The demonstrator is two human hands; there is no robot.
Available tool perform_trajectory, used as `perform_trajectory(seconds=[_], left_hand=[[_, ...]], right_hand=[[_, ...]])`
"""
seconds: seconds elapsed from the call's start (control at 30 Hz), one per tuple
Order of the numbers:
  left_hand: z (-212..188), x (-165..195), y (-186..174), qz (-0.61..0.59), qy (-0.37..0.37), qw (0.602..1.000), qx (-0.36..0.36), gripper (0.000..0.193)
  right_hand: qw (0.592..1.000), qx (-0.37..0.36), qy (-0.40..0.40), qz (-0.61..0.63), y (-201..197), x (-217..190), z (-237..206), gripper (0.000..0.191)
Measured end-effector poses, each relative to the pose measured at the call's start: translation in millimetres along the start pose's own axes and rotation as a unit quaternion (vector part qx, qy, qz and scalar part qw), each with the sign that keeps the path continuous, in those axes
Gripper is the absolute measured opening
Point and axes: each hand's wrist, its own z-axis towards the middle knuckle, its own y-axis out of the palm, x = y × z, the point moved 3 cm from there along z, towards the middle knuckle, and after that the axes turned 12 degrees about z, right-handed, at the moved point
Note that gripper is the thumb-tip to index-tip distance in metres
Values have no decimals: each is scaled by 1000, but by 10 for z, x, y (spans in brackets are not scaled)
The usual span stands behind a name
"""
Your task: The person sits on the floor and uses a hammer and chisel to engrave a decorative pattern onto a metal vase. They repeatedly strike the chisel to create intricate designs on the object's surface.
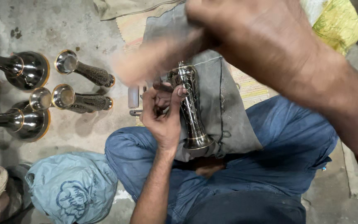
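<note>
Partly blurred right hand over vase

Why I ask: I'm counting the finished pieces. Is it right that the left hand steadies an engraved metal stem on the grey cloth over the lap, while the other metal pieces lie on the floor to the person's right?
Not quite. The head view shows the other metal pieces on the floor to the person's left, not right. The rest stands: the left hand steadies the engraved metal stem on the grey cloth over the lap.
</note>
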Motion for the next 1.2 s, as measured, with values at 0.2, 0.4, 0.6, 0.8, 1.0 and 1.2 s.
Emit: perform_trajectory(seconds=[0.2,0.4,0.6,0.8,1.0,1.2], left_hand=[[17,26,-34,-13,-14,999,-28,27],[111,76,-54,68,16,995,-64,27],[317,211,-69,142,79,972,-168,31],[497,422,-38,185,109,938,-272,41],[652,562,56,196,225,885,-356,38],[790,614,144,211,263,825,-453,36]], right_hand=[[998,-13,-33,-51,-130,-124,116,13],[1000,-3,-14,-9,-51,17,22,19],[999,14,36,10,55,209,-292,23],[981,6,157,115,303,301,-637,29],[916,143,262,267,824,353,-1213,28],[844,250,384,277,1402,200,-1724,19]])
